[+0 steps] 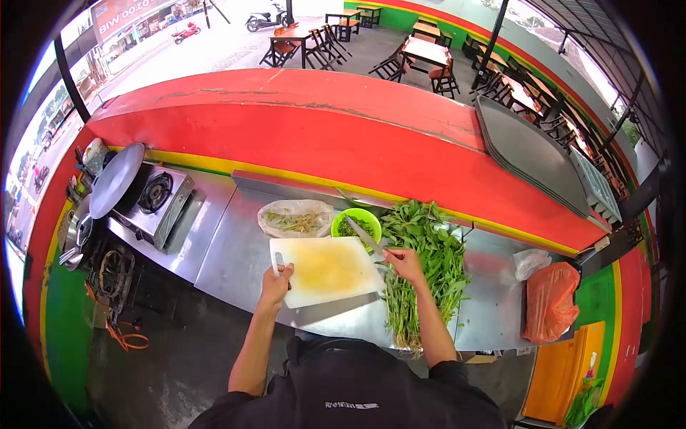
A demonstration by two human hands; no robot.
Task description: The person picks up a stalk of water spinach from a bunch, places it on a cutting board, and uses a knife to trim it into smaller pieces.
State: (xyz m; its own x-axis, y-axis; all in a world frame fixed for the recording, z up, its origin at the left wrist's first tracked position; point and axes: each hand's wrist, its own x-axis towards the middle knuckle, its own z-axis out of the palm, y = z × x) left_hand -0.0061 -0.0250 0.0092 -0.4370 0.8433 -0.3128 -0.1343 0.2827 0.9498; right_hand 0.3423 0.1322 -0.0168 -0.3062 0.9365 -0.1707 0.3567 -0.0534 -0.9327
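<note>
A white cutting board (327,270) with a yellow stain is tilted over the steel counter. My left hand (276,284) is closed round its left edge at the handle slot. My right hand (406,264) grips a knife (364,234), whose blade points up and left across a bright green bowl (348,219). Chopped greens lie in that bowl, just beyond the board. Left of the bowl sits a clear plastic bag (296,218) with stems and roots inside. A large bunch of leafy greens (427,264) lies to the right, partly under my right forearm.
A gas stove (153,200) and a large round lid (117,180) are at the left. Black trays (532,154) rest on the red wall (300,132). An orange plastic bag (552,302) and a clear bag (532,263) lie at the counter's right end.
</note>
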